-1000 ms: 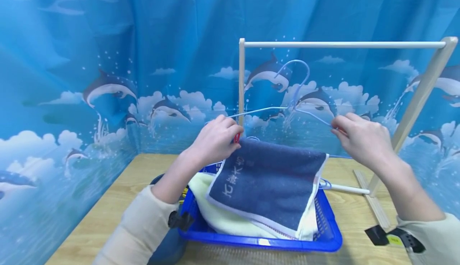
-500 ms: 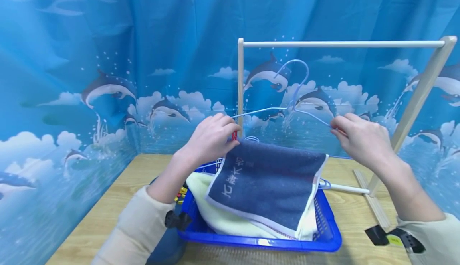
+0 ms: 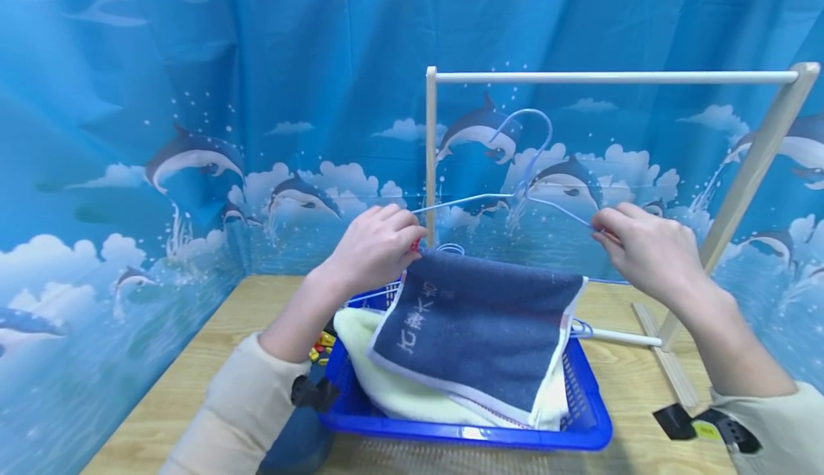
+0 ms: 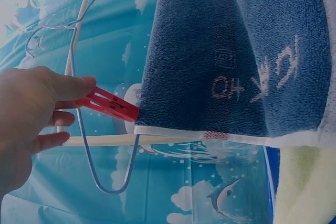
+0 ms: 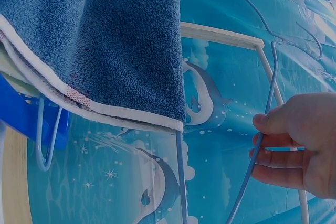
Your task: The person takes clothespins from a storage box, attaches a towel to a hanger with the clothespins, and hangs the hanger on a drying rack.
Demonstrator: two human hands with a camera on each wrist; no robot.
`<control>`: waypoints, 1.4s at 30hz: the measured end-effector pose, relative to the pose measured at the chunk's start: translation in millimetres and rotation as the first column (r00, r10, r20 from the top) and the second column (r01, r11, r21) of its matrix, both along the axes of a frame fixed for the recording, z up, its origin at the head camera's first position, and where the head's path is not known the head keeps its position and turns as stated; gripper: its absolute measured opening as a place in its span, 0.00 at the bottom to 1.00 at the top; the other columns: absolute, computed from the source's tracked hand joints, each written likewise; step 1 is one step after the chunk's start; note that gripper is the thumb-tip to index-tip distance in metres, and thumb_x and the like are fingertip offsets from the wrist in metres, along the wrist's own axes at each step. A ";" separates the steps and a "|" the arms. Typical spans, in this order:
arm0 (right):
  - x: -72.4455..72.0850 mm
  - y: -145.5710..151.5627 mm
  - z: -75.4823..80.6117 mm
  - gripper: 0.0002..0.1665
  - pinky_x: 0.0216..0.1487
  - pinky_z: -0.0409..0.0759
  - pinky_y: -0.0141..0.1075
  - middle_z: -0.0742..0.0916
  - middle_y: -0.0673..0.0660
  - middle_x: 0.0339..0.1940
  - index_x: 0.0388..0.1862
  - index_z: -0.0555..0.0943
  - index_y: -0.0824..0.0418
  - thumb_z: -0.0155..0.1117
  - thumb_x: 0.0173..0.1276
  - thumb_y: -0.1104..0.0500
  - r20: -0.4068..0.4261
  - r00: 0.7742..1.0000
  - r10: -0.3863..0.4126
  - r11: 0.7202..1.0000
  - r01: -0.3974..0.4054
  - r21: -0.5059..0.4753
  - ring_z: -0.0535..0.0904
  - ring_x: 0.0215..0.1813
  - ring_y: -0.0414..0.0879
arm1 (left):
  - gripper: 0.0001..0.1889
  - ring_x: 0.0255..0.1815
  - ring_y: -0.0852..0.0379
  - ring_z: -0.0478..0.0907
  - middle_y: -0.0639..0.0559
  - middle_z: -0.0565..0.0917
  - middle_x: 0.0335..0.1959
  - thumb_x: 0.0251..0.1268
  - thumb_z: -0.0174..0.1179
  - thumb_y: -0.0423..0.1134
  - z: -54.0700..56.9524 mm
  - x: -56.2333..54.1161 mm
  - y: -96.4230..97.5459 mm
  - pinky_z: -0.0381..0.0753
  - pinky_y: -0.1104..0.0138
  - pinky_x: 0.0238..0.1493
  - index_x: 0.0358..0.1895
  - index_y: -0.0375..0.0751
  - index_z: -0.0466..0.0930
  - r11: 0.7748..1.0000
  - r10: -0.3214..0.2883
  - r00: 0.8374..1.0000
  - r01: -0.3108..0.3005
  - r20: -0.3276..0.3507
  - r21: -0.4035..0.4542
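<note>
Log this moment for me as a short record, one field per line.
Towel: dark blue, white-edged, draped over lower bar of hanger
Left hand: holds red clothespin, tip at towel edge; whether clipped, unclear
Right hand: pinches hanger's sloping wire
Hanger: blue, hook not on rack
Basket: blue, holds pale yellow cloth

navy towel (image 3: pixel 479 332): draped over blue hanger (image 3: pixel 522 189) | red clothespin (image 4: pixel 116 107): at towel edge

backdrop (image 3: pixel 322 67) — creased blue, dolphin-and-cloud print, turning a corner | table (image 3: pixel 212 346) — pale wood grain
</note>
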State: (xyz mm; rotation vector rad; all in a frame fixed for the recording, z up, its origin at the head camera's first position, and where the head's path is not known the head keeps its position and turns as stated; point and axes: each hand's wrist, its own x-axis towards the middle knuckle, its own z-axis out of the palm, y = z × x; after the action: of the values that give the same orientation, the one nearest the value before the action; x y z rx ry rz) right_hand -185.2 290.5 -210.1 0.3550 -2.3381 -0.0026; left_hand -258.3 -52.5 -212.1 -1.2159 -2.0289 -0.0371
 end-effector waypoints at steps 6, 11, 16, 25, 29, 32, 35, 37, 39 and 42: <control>-0.2 1.4 0.7 0.07 0.14 0.59 0.35 0.79 0.53 0.26 0.33 0.80 0.58 0.67 0.56 0.65 -0.006 1.000 0.007 1.000 -0.007 0.007 0.68 0.18 0.44 | 0.09 0.32 0.56 0.74 0.50 0.80 0.31 0.50 0.69 0.33 -3.9 -3.7 -0.3 0.75 0.69 0.34 0.37 0.38 0.84 0.993 -0.115 0.992 0.117 -0.041 0.031; 0.4 2.1 1.1 0.07 0.14 0.59 0.35 0.79 0.52 0.26 0.33 0.80 0.58 0.67 0.56 0.66 -0.007 1.000 0.018 1.000 -0.018 0.016 0.68 0.18 0.44 | 0.07 0.29 0.56 0.72 0.51 0.78 0.27 0.50 0.68 0.29 -4.7 -5.1 -1.0 0.75 0.70 0.31 0.33 0.38 0.82 0.980 -0.187 0.982 0.189 -0.039 0.055; 0.4 1.6 0.9 0.08 0.13 0.59 0.34 0.78 0.52 0.25 0.34 0.81 0.59 0.67 0.55 0.66 -0.020 0.999 0.038 0.999 -0.038 0.029 0.66 0.17 0.43 | 0.04 0.27 0.56 0.73 0.51 0.78 0.25 0.51 0.65 0.27 -5.4 -5.9 -2.1 0.75 0.70 0.31 0.30 0.38 0.81 0.974 -0.215 0.976 0.216 -0.026 0.064; 0.3 2.8 -1.6 0.10 0.13 0.57 0.33 0.77 0.51 0.24 0.33 0.81 0.58 0.68 0.52 0.68 -0.055 0.995 0.084 0.995 -0.082 0.048 0.64 0.17 0.41 | 0.05 0.22 0.58 0.70 0.53 0.75 0.21 0.52 0.62 0.26 -9.0 -4.9 -2.1 0.71 0.71 0.26 0.25 0.40 0.80 0.972 -0.222 0.971 0.227 -0.089 0.059; 0.2 4.2 -1.6 0.11 0.13 0.56 0.33 0.76 0.50 0.24 0.33 0.81 0.58 0.69 0.51 0.68 -0.083 0.991 0.106 0.993 -0.101 0.061 0.64 0.16 0.40 | 0.08 0.21 0.58 0.70 0.53 0.74 0.19 0.50 0.60 0.23 -10.1 -5.5 -1.1 0.71 0.71 0.25 0.24 0.40 0.79 0.968 -0.235 0.967 0.242 -0.103 0.064; 0.0 4.6 -1.4 0.12 0.13 0.55 0.33 0.77 0.50 0.23 0.33 0.81 0.58 0.70 0.49 0.68 -0.106 0.986 0.128 0.990 -0.120 0.075 0.63 0.16 0.41 | 0.09 0.21 0.57 0.69 0.53 0.74 0.19 0.49 0.59 0.21 -10.8 -6.2 -0.9 0.71 0.70 0.25 0.23 0.39 0.78 0.961 -0.258 0.961 0.266 -0.101 0.071; -0.1 4.8 -1.4 0.13 0.13 0.56 0.33 0.77 0.50 0.23 0.33 0.81 0.58 0.70 0.48 0.69 -0.121 0.982 0.145 0.987 -0.136 0.084 0.64 0.16 0.41 | 0.09 0.21 0.57 0.69 0.53 0.74 0.19 0.48 0.59 0.20 -11.4 -6.9 -0.7 0.71 0.69 0.25 0.23 0.39 0.78 0.957 -0.272 0.957 0.280 -0.096 0.077; 0.0 5.0 -1.5 0.13 0.13 0.56 0.33 0.77 0.50 0.23 0.33 0.81 0.58 0.71 0.47 0.69 -0.128 0.980 0.155 0.986 -0.145 0.087 0.63 0.16 0.41 | 0.09 0.21 0.57 0.70 0.52 0.74 0.19 0.48 0.60 0.20 -11.8 -7.2 -0.5 0.72 0.69 0.26 0.23 0.38 0.78 0.957 -0.271 0.958 0.278 -0.090 0.080; -0.3 5.2 -1.6 0.14 0.13 0.56 0.33 0.77 0.50 0.23 0.32 0.81 0.58 0.71 0.47 0.69 -0.141 0.976 0.169 0.983 -0.157 0.091 0.64 0.16 0.41 | 0.09 0.22 0.56 0.70 0.52 0.74 0.20 0.47 0.60 0.20 -12.3 -7.7 -0.3 0.72 0.69 0.26 0.24 0.38 0.78 0.960 -0.262 0.962 0.268 -0.078 0.080; -0.8 5.0 -1.9 0.14 0.12 0.57 0.33 0.76 0.50 0.23 0.32 0.80 0.59 0.70 0.46 0.70 -0.168 0.967 0.193 0.979 -0.177 0.104 0.64 0.16 0.42 | 0.09 0.22 0.56 0.70 0.52 0.75 0.20 0.47 0.60 0.20 -12.5 -7.4 0.2 0.72 0.69 0.27 0.24 0.38 0.79 0.966 -0.242 0.969 0.246 -0.052 0.081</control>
State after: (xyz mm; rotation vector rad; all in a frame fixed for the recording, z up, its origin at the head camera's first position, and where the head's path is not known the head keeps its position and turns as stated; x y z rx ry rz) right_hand -186.0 295.5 -211.9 0.5923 -2.1254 -0.0459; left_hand -265.7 -52.3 -224.6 -1.3926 -1.8126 -0.2149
